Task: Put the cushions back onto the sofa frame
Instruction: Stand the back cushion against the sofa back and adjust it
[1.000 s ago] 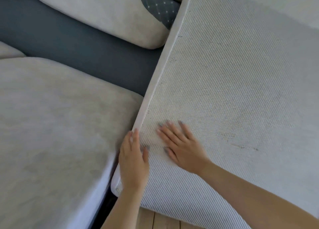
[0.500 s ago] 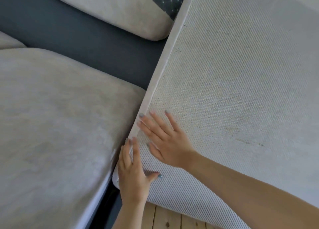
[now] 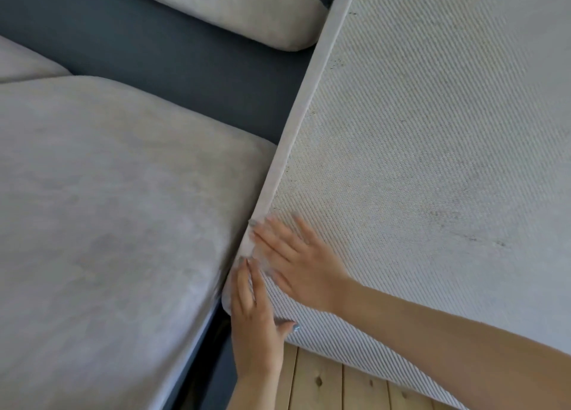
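Observation:
A large seat cushion [image 3: 432, 147] stands tilted on edge at the right, its ribbed grey underside facing me. My right hand [image 3: 299, 264] lies flat on that underside near the lower left corner, fingers spread. My left hand [image 3: 256, 320] rests on the cushion's near corner, fingers along its edge and thumb on the ribbed side. A beige seat cushion [image 3: 108, 224] lies on the dark blue sofa frame [image 3: 185, 57] to the left. A back cushion [image 3: 234, 5] leans at the top.
Light wooden floorboards [image 3: 333, 385] show below the tilted cushion. Another beige cushion's corner [image 3: 21, 63] sits at the far left. A narrow gap separates the lying cushion from the tilted one.
My left hand has slid down toward the cushion's near corner and my right hand has shifted left toward its edge. The view has moved closer and the tilted cushion edge sits nearer the lying cushion.

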Motion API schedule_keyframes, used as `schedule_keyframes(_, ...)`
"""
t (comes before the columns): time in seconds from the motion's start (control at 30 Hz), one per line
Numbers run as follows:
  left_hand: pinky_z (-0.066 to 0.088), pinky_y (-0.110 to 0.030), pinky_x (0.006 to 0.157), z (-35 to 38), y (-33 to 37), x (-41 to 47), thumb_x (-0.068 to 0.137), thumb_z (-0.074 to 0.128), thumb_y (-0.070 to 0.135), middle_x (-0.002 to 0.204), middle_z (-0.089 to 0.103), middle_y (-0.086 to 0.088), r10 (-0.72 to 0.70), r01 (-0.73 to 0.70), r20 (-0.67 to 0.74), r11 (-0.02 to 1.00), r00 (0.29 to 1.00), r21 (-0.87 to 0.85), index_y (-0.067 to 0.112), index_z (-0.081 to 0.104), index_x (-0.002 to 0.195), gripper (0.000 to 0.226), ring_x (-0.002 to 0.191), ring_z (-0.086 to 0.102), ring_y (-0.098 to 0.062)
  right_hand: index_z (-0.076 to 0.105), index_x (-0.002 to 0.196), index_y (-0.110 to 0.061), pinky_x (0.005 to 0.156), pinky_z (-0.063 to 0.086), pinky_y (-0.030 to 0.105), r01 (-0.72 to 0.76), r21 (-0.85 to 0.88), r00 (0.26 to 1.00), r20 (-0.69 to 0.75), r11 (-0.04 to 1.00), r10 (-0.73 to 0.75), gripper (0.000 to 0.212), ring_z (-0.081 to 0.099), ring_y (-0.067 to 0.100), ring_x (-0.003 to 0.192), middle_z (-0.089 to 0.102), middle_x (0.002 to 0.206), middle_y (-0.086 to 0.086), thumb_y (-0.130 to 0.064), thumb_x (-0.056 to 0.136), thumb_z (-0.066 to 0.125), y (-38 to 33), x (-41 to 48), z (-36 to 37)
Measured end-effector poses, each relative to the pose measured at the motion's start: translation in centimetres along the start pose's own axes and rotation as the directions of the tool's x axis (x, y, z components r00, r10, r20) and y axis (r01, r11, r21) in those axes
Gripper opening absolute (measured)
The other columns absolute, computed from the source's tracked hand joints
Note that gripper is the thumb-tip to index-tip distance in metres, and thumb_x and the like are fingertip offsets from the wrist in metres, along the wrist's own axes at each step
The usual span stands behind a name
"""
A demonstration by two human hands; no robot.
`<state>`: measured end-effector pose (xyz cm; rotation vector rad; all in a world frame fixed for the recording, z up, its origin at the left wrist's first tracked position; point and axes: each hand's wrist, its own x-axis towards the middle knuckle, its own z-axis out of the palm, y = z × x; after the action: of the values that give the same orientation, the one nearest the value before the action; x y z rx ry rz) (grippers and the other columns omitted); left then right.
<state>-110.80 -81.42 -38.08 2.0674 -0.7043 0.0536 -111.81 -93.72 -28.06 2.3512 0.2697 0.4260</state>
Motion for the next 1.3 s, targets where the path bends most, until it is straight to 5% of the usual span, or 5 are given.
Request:
schedule_keyframes(0.17,0.046,-0.050,0.104,0.0,-0.4,-0.1,0.039,0.095,0.039,0.161,0.016,-0.009,0.000,-0.002,0.030,0.999,1.000,0.053,0.005,0.020,0.155,0.143,0.146,0.019,-0.029,0.016,0.156,-0.014,0.122,-0.003,0.050,0.153,-0.047,0.986,0.070,0.987,-0.150,0.060,0.004,0.027,0.151,0.010,0.164,0.006,-0.041,0.105,0.031,0.9,-0.8,1.9)
schedule_keyframes(0.37,0.040,-0.054,0.108,0.3,-0.9,-0.2,0.044,0.095,0.040,0.159,0.020,-0.014,0.017,-0.023,0.046,0.989,0.999,0.144,0.002,0.030,0.152,0.131,0.145,0.025,-0.036,0.014,0.157,-0.015,0.122,0.008,0.049,0.182,-0.048,0.983,0.004,0.982,-0.182,0.062,0.008,0.026,0.151,0.012,0.164,0.004,-0.039,0.103,0.034,-0.6,-2.8,1.7)
schedule_keyframes(0.77,0.041,-0.060,0.105,0.7,0.0,0.1,0.040,0.096,0.039,0.158,0.020,-0.024,-0.025,0.005,0.089,0.977,0.996,0.211,-0.006,0.020,0.152,0.143,0.143,0.027,-0.044,0.018,0.156,-0.016,0.122,0.006,0.049,-0.016,-0.050,0.999,0.048,0.999,0.019,0.061,0.008,0.026,0.151,0.013,0.163,0.005,-0.041,0.104,0.034,-0.1,-6.8,1.9)
schedule_keyframes(1.0,0.008,-0.055,0.118,1.2,1.1,0.1,0.047,0.081,0.067,0.161,-0.012,-0.020,-0.053,0.032,0.105,0.981,0.993,0.189,-0.002,-0.006,0.154,0.154,0.148,-0.005,-0.040,0.020,0.156,-0.017,0.121,0.012,0.048,0.031,-0.097,0.999,0.026,0.995,-0.028,0.061,0.012,0.025,0.151,0.016,0.163,0.004,-0.042,0.103,0.036,1.8,-10.6,1.9)
schedule_keyframes(1.3,0.015,-0.060,0.117,1.5,1.2,-0.3,0.045,0.095,0.044,0.161,-0.008,-0.023,-0.049,0.029,0.092,0.977,0.995,0.209,0.000,-0.008,0.154,0.156,0.148,0.000,-0.044,0.019,0.156,-0.013,0.122,0.006,0.051,-0.022,-0.133,1.000,0.011,0.991,0.024,0.063,0.014,0.026,0.150,0.015,0.163,0.006,-0.041,0.102,0.037,1.5,-14.6,1.5)
